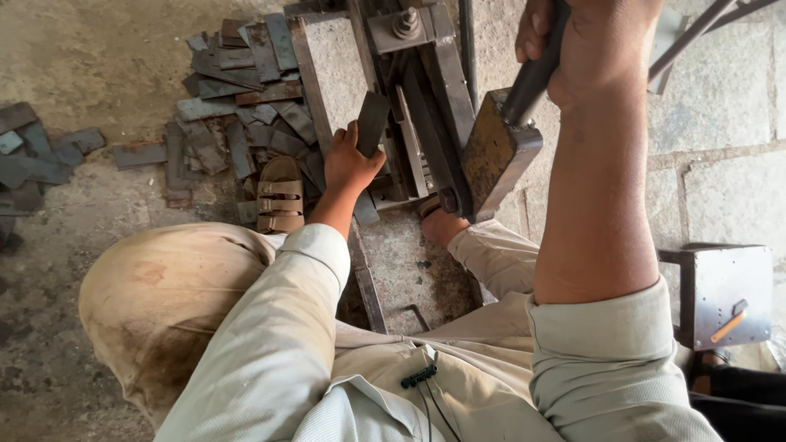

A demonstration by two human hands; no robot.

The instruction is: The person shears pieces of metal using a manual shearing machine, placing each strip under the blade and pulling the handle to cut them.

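Note:
My left hand (348,164) grips a dark flat metal plate (372,121) and holds it upright against the blade area of a hand-operated metal shear (434,90) in front of me. My right hand (594,45) is raised at the top right, wrapped around the shear's dark lever handle (536,74), which ends in a rusty block (495,151). My bare foot (442,225) rests on the stone base beside the machine.
A pile of cut dark metal strips (237,90) lies on the ground to the left, with more strips (37,160) at the far left. A tan sandal (280,195) sits by the pile. A metal box (725,295) stands at the right against the stone paving.

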